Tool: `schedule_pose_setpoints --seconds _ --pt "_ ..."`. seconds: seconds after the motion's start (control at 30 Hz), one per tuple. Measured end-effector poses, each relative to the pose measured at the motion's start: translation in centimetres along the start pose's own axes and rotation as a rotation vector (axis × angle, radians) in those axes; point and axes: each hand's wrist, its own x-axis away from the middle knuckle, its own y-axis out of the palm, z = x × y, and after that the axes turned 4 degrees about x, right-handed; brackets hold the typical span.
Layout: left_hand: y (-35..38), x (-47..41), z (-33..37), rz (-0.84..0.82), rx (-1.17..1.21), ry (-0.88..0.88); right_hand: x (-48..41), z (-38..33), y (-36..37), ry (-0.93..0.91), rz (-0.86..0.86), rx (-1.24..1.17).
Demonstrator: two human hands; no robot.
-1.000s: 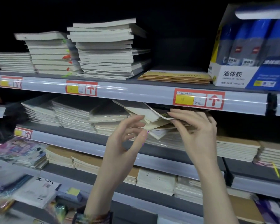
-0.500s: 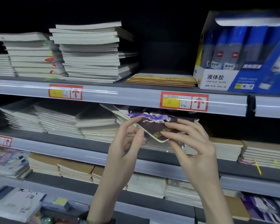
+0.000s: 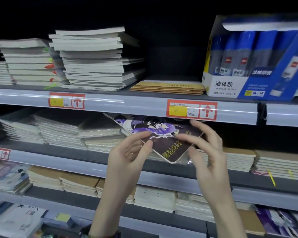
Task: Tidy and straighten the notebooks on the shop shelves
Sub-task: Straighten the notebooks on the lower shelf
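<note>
A dark notebook (image 3: 169,145) with a purple cartoon figure and yellow lettering sticks out of the second shelf (image 3: 72,162), tilted toward me. My left hand (image 3: 127,157) pinches its left edge between thumb and fingers. My right hand (image 3: 206,148) holds its right edge with curled fingers. Under it lie more wrapped notebooks in a loose heap, partly hidden by my hands. To the left on the same shelf sit slanted stacks of wrapped notebooks (image 3: 58,131).
The top shelf holds tall white notebook stacks (image 3: 93,59), a thin brown pile (image 3: 169,85) and a blue glue box (image 3: 255,66). Brown-covered stacks (image 3: 239,158) lie to the right on the second shelf. Lower shelves carry more notebook piles (image 3: 76,182).
The dark notebook has come further out from the shelf and tipped toward me, so its cover now shows. Both hands have dropped slightly with it. The view shifted to the right.
</note>
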Motion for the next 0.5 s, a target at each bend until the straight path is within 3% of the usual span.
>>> schedule_pose_setpoints --seconds 0.13,0.23,0.5 --pt "-0.2 0.1 -0.1 -0.001 -0.049 0.012 -0.2 0.8 0.7 0.180 0.138 -0.014" --pt "-0.4 0.3 -0.3 -0.014 -0.057 0.013 -0.3 0.7 0.9 0.301 0.226 -0.170" --pt "-0.5 1.1 -0.2 -0.038 -0.091 0.027 0.0 -0.6 1.3 0.582 0.277 -0.437"
